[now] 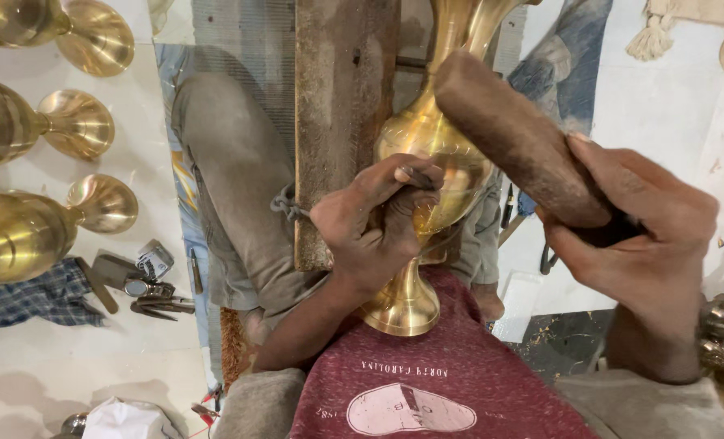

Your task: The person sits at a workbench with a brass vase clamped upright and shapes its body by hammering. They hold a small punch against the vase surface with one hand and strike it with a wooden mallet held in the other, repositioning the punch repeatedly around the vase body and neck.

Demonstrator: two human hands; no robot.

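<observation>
Left hand (370,223) pinches a small chisel (417,177) against the brass vase (431,138), right hand (638,232) grips a wooden mallet (516,134) just above it.

Maroon printed T-shirt (443,390), grey-khaki trousers (240,187), bare forearms

Vase (427,162) lies in the lap, foot nearest the person, against plank (342,106) on its left. Three more vases (21,232) on floor (69,374) far left; small tools (147,284) just right of them.
</observation>
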